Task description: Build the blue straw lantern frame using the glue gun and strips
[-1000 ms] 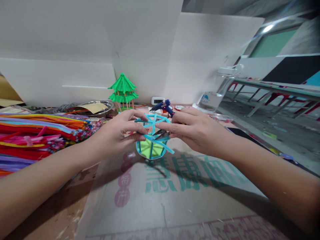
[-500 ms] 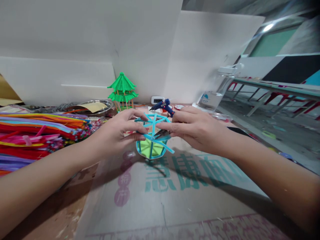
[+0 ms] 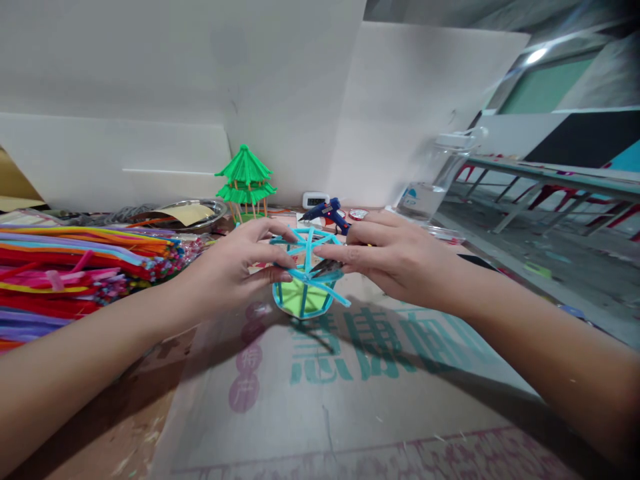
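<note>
A small frame of light-blue pipe cleaners [image 3: 309,248] with a green base [image 3: 300,298] stands on the board. My left hand [image 3: 250,257] is closed on its left side, thumb and fingers pinching a blue pipe cleaner at the top rim. From the right, my right hand [image 3: 395,260] grips pliers; their dark metal jaws [image 3: 326,268] reach into the top of the frame beside a joint, and the handles are mostly hidden by the fingers. One loose blue pipe-cleaner end [image 3: 337,296] sticks out toward the lower right.
Bundles of coloured pipe cleaners [image 3: 60,280] lie at the left. Behind the frame are a green pagoda model [image 3: 245,180], a blue glue gun [image 3: 326,211], a small digital timer [image 3: 315,200] and a metal dish [image 3: 215,217]. A water jug [image 3: 425,183] stands at the back right.
Almost nothing differs. My right hand and the pliers have shifted very slightly to the right, while my left hand keeps its hold on the frame.
</note>
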`<state>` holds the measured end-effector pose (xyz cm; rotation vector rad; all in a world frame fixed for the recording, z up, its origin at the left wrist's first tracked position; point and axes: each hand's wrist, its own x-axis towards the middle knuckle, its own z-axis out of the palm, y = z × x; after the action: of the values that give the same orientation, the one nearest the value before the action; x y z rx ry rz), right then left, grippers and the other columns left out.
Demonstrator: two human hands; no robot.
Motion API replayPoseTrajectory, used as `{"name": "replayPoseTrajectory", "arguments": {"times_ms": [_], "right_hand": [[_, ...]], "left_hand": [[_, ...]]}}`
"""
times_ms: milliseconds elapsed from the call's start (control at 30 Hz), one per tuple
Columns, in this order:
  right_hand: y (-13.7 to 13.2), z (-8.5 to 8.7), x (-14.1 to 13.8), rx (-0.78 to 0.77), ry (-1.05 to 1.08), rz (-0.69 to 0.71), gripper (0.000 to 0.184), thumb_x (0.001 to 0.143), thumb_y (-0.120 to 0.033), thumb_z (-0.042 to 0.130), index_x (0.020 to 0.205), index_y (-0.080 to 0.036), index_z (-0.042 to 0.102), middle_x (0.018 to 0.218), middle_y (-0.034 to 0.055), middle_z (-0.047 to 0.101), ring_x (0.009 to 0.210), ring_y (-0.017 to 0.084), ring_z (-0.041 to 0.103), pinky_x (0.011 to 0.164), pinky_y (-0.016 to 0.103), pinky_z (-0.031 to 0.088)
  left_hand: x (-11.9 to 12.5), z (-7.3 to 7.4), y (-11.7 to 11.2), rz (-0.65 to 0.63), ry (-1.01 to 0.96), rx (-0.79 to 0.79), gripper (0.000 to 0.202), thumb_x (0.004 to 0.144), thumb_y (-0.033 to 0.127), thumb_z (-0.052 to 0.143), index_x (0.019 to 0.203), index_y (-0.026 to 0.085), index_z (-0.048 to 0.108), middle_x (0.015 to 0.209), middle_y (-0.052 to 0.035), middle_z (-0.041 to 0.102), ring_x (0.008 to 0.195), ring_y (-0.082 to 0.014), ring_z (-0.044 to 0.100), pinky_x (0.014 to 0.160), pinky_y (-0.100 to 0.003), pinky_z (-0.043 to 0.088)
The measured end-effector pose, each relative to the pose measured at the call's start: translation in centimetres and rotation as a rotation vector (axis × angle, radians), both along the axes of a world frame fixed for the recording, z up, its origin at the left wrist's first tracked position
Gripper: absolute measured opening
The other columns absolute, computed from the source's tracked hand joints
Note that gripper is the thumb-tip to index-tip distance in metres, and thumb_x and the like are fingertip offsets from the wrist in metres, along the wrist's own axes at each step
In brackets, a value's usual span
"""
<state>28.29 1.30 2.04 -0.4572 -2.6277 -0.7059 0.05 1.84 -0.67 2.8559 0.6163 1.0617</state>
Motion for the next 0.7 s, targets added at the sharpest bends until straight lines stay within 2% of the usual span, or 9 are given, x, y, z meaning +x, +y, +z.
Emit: {"name": "replayPoseTrajectory", "arguments": {"times_ms": [167,700], "right_hand": [[0.12,-0.07,0.08,-0.012,-0.003,0.007,0.034,0.102,-0.017,0.047,0.129,-0.022,0.066,0.089,0.0063,0.064,0.081,0.020,0.052,0.082,0.036,0.044],[-0.06,0.03,-0.09,0.047,-0.022,0.011,0.034,0.102,-0.016,0.045,0.128,-0.022,0.066,0.084,0.0051,0.062,0.080,0.020,0.050,0.076,0.034,0.042]], "left_hand": [[0.02,0.09,-0.04,0.030,0.017,-0.006,0.012,0.096,0.019,0.063,0.098,0.021,0.075,0.118,-0.0088,0.064,0.116,-0.0206,0.062,0.101,-0.039,0.054],[0.02,0.18,-0.19,0.017,0.012,-0.015,0.013,0.095,0.018,0.064,0.101,0.023,0.075,0.120,-0.0083,0.064,0.118,-0.0209,0.061,0.106,-0.040,0.052]]}}
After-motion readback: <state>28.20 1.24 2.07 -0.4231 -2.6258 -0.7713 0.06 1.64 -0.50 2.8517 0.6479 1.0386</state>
